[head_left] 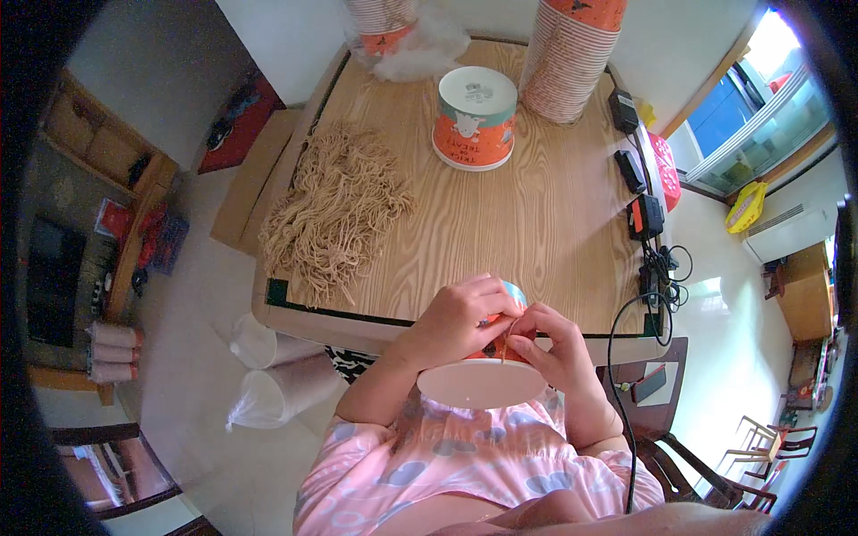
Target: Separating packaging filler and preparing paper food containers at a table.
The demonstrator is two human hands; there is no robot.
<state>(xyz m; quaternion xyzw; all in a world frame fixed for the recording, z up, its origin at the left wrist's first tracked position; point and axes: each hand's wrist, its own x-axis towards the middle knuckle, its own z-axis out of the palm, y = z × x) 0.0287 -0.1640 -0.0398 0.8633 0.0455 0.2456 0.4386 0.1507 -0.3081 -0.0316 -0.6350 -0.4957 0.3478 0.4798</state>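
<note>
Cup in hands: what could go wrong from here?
1. The cup is held tipped over the lap, off the table; the left hand and right hand pinch only its base, so it might slip.
2. The noodle pile reaches the table's left edge; strands may slide off.
3. A cable hangs by the right arm and could snag.

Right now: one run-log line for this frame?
left hand: on paper cup | right hand: pinching cup rim | noodle pile: table, untouched
</note>
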